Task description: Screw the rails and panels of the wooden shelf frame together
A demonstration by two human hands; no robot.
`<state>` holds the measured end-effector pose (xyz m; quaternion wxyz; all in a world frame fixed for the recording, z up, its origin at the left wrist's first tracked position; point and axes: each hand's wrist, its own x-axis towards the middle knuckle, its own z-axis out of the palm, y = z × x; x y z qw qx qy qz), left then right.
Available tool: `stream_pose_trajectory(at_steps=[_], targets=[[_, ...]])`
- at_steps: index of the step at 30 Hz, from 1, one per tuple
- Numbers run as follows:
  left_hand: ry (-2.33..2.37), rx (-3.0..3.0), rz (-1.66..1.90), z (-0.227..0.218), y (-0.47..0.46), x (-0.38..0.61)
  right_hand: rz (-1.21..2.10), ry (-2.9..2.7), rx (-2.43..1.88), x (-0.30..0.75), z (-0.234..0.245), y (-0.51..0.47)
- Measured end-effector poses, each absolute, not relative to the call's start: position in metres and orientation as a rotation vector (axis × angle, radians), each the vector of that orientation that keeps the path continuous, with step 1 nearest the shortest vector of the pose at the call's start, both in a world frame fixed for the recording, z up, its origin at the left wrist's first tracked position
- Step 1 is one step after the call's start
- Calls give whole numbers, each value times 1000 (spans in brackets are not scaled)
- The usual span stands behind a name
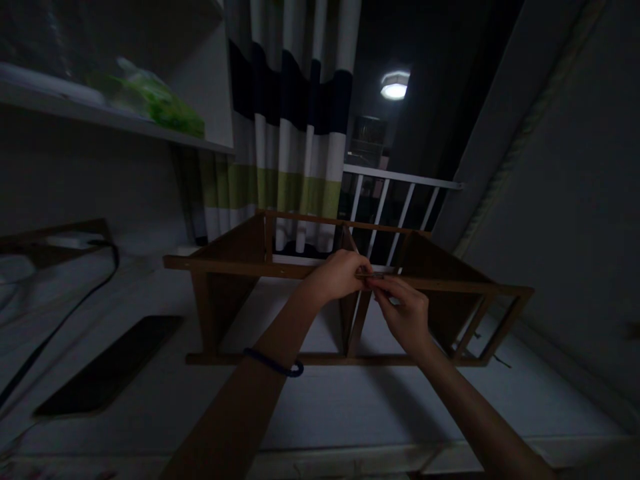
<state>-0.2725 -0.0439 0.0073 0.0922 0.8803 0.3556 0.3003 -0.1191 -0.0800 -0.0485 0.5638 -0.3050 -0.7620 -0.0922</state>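
so, a thin piece [373,275], too dim to be identified, is pinched by the left hand [344,272] and right hand [404,312] at the upper front rail [450,285] of the wooden shelf frame [203,310], laid lengthwise, probably so both can be fitted there.

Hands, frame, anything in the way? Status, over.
Left hand, right hand together, thin item between. Wooden frame on white surface. Dark slab left, seemingly not blocking.

Left hand [343,273] and right hand [406,312] pinch a thin object [376,275] by the top rail [250,268] of a wooden rack [358,327] on the bench [330,407].
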Motion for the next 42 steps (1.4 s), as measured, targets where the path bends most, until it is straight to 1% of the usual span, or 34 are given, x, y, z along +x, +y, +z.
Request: stream_pose_trajectory(at_steps=[9,14,25,35,37,42], targets=[[1005,2576,825,10,-42,-274,-286,-1837,-674,-120,-47,-76],[1010,2604,682,15,-38,-276,-229,-1803,-687,-121,-50,-74],[984,2604,558,21,-41,-279,-140,-1788,-746,-121,-50,-76],[982,2568,548,22,-41,-280,-232,-1847,-746,-106,-56,-89],[993,2565,550,22,-41,-281,-168,-1871,-783,-103,-60,-91],[988,2563,542,23,-41,-281,189,-1738,-920,-106,-63,-96]])
